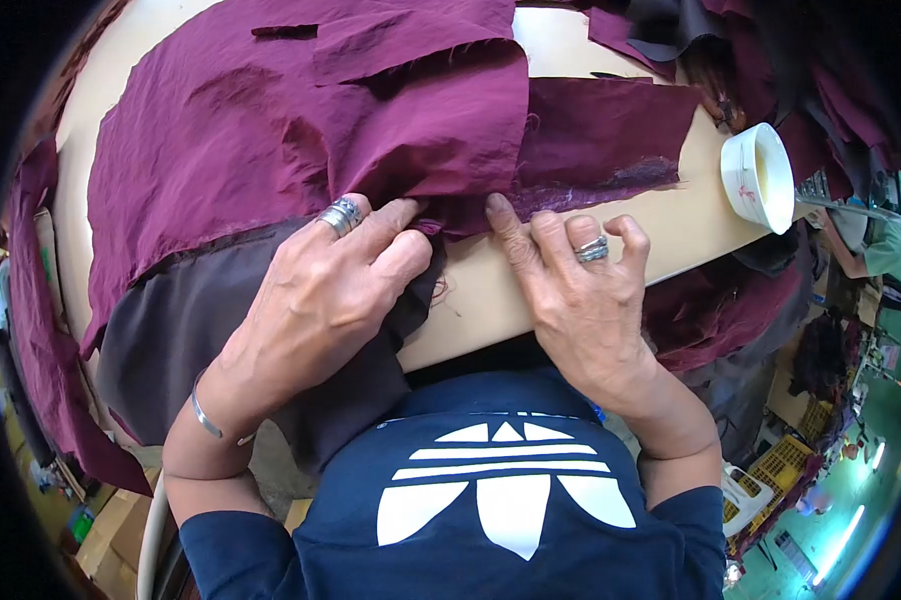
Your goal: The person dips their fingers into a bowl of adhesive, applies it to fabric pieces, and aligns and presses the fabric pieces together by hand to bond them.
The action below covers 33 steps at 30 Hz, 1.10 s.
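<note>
You're likely aligning the maroon cloth point(200, 150). Left hand point(330, 275) and right hand point(580, 300) touch it; can't tell if pinched. Next calls for even fingertip pressure.

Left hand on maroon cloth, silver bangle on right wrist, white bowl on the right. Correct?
One error: the head view shows the silver bangle on the left wrist, not the right. The left hand on the maroon cloth and the white bowl on the right are correct.

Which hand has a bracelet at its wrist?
The left hand, set apart by its silver bracelet; the right hand wears rings but no bracelet.
</note>
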Motion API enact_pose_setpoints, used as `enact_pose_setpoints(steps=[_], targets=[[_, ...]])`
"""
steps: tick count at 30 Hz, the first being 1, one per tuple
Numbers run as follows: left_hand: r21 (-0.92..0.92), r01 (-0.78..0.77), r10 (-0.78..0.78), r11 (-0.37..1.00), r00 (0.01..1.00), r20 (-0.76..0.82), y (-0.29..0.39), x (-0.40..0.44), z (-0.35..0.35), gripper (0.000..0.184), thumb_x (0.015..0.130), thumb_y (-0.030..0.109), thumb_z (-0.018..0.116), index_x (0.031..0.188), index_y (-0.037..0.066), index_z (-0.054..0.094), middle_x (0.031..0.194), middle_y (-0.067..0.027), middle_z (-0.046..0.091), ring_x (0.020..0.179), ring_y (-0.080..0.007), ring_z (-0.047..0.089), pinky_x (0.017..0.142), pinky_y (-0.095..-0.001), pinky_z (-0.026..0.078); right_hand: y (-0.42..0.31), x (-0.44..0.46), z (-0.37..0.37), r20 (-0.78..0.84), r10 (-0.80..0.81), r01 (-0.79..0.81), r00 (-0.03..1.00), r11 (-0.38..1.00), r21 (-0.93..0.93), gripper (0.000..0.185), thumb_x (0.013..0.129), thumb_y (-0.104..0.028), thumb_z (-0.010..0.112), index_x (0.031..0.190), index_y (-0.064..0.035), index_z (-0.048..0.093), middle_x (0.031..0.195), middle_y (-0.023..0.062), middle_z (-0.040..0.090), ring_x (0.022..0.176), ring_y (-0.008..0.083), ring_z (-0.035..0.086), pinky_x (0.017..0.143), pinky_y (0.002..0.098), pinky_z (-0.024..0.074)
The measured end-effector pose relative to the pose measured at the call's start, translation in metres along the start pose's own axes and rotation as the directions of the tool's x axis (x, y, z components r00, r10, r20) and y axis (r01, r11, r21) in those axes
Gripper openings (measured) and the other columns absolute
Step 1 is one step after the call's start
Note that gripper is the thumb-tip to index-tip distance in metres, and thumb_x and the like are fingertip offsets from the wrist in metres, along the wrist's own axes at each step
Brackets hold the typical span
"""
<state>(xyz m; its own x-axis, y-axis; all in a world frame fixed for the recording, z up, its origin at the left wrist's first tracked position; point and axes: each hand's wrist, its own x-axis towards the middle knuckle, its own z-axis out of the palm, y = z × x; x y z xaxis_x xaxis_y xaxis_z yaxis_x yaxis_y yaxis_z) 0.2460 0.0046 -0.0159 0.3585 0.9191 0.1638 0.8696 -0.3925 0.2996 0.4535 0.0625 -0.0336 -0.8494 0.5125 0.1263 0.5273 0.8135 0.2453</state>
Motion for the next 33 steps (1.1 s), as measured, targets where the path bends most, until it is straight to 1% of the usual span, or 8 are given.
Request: enact_pose_setpoints(steps=[3, 13, 17, 23, 27, 30, 31, 33], targets=[[-0.016, 0.012, -0.012, 1.0, 1.0, -0.005, -0.001, -0.002, 0.003, 0.019, 0.07, 0.004, 0.054, 0.089, 0.002, 0.052, 0.101, -0.0164, 0.057, 0.084, -0.0286, 0.058, 0.069, -0.0345, 0.049, -0.01, 0.005, 0.001, -0.025, -0.015, 0.017, 1.0, 0.999, 0.051, 0.046, 0.074, -0.02, 0.053, 0.118, -0.0048, 0.057, 0.093, 0.0033, 0.045, 0.089, 0.0154, 0.045, 0.087, 0.0428, 0.0302], [0.05, -0.022, 0.025, 0.998, 0.999, -0.046, 0.002, -0.002, 0.011, 0.018, 0.069, 0.004, 0.055, 0.086, 0.001, 0.052, 0.097, -0.0176, 0.057, 0.08, -0.0274, 0.058, 0.067, -0.0326, 0.05, -0.007, 0.018, 0.001, -0.088, -0.029, 0.059, 0.996, 0.931, 0.361, 0.038, 0.075, -0.017, 0.055, 0.109, -0.0037, 0.061, 0.087, 0.0041, 0.048, 0.085, 0.0168, 0.047, 0.084, 0.0413, 0.0314], [0.08, -0.049, 0.059, 0.996, 0.99, -0.127, 0.003, -0.002, 0.017, 0.016, 0.067, 0.004, 0.057, 0.082, 0.001, 0.052, 0.095, -0.0171, 0.056, 0.078, -0.0264, 0.057, 0.065, -0.0323, 0.05, -0.012, 0.014, 0.001, -0.169, -0.05, 0.093, 0.984, 0.963, 0.252, 0.031, 0.076, -0.014, 0.055, 0.104, -0.004, 0.064, 0.085, 0.004, 0.05, 0.085, 0.0166, 0.048, 0.087, 0.0427, 0.0305], [0.084, -0.049, 0.059, 0.995, 0.992, -0.116, 0.003, -0.002, 0.016, 0.015, 0.068, 0.004, 0.057, 0.082, 0.001, 0.052, 0.094, -0.0175, 0.057, 0.076, -0.0264, 0.058, 0.066, -0.0324, 0.05, 0.008, 0.016, -0.007, -0.189, -0.011, 0.074, 0.982, 0.941, 0.329, 0.031, 0.074, -0.016, 0.057, 0.102, -0.0043, 0.065, 0.082, 0.0033, 0.05, 0.082, 0.0163, 0.049, 0.089, 0.0443, 0.0295], [0.059, -0.041, 0.048, 0.997, 0.991, -0.121, 0.002, -0.003, 0.018, 0.014, 0.069, 0.004, 0.057, 0.081, 0.001, 0.052, 0.095, -0.0175, 0.058, 0.076, -0.0265, 0.058, 0.066, -0.0324, 0.05, -0.019, 0.012, 0.007, -0.225, -0.032, 0.082, 0.974, 0.972, 0.218, 0.027, 0.074, -0.015, 0.056, 0.097, -0.0062, 0.067, 0.086, 0.0032, 0.051, 0.082, 0.0166, 0.05, 0.09, 0.0456, 0.0291], [0.063, -0.052, 0.06, 0.997, 0.989, -0.132, 0.001, -0.003, 0.017, 0.015, 0.068, 0.004, 0.058, 0.082, 0.001, 0.052, 0.094, -0.0173, 0.058, 0.076, -0.0265, 0.058, 0.065, -0.0324, 0.05, -0.007, 0.011, -0.005, -0.161, 0.001, 0.034, 0.987, 0.976, 0.213, 0.029, 0.073, -0.016, 0.057, 0.1, -0.007, 0.066, 0.091, 0.0034, 0.05, 0.083, 0.016, 0.05, 0.091, 0.0462, 0.029], [0.065, -0.056, 0.064, 0.996, 0.989, -0.133, 0.0, -0.004, 0.018, 0.015, 0.068, 0.003, 0.058, 0.082, 0.001, 0.052, 0.094, -0.0172, 0.058, 0.076, -0.0265, 0.058, 0.065, -0.0324, 0.05, -0.005, 0.011, 0.002, -0.212, -0.003, 0.039, 0.977, 0.986, 0.165, 0.035, 0.073, -0.016, 0.058, 0.106, -0.0079, 0.065, 0.093, 0.0029, 0.049, 0.081, 0.0144, 0.05, 0.092, 0.0459, 0.0287], [0.058, -0.061, 0.069, 0.996, 0.988, -0.135, 0.0, -0.003, 0.019, 0.016, 0.068, 0.003, 0.058, 0.082, 0.0, 0.052, 0.094, -0.0172, 0.058, 0.076, -0.0264, 0.058, 0.065, -0.0323, 0.05, -0.004, 0.0, 0.004, -0.161, -0.033, 0.042, 0.986, 0.998, 0.054, 0.037, 0.073, -0.016, 0.058, 0.109, -0.0097, 0.064, 0.092, 0.0024, 0.049, 0.081, 0.0136, 0.05, 0.092, 0.0457, 0.0285]])
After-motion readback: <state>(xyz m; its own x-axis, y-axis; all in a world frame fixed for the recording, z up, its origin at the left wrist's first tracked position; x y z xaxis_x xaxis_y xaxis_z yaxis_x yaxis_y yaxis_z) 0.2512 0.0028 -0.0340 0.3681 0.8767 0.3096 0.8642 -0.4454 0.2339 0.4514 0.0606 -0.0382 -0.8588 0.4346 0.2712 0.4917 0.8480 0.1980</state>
